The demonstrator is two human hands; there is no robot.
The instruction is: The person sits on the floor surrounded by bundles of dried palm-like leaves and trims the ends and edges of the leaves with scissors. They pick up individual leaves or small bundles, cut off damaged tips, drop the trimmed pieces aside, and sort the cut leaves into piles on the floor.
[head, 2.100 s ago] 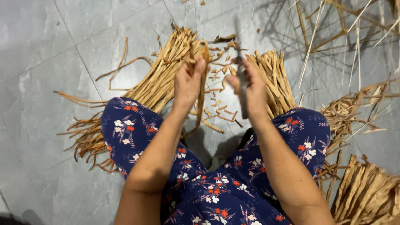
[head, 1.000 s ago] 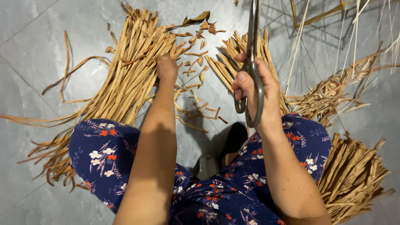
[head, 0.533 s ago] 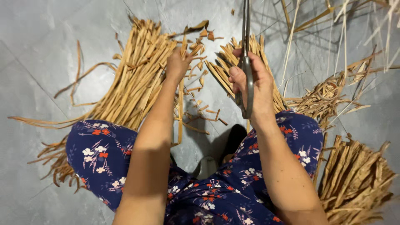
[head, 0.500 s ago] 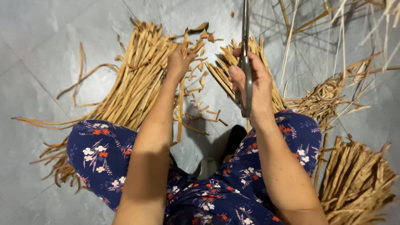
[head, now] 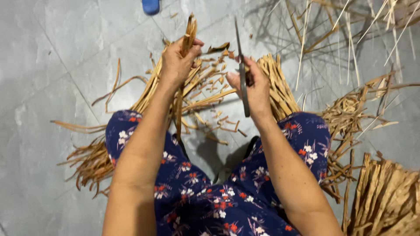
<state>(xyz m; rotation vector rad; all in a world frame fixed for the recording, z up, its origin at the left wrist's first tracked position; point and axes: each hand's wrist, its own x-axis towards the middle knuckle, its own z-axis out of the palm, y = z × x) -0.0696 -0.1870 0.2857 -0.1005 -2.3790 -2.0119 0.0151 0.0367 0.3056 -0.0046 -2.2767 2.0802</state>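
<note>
Clenched in the left hand (head: pixel 175 65) is a dried brown leaf strip (head: pixel 189 35), held upright with its frayed top end rising past the fingers and its lower length hanging down toward the lap. Scissors (head: pixel 242 74) are grasped in the right hand (head: pixel 251 89), fingers closed about the handles, blades pointing far and up; whether the blades are parted cannot be told.

Behind the hands, a fanned pile of strips (head: pixel 144 100) is spread on the grey tiled floor (head: pixel 52 65) at left, and a shorter bundle (head: pixel 275 83) lies at right. Small offcuts (head: pixel 218 124) are scattered on the floor between the knees, which are covered by a dark blue floral garment (head: pixel 210 196). More dry bundles (head: pixel 385 196) lie at the near right, and thin stalks (head: pixel 350 26) at the far right.

Several risks can be judged. The blade tips stand close to the left thumb and fingers, so a finger could be nicked if the strip is cut too near the grip. The strip looks brittle and could be split lengthwise instead of being trimmed cleanly. With only its middle gripped, the strip could be twisted out of the grip under blade pressure.
</note>
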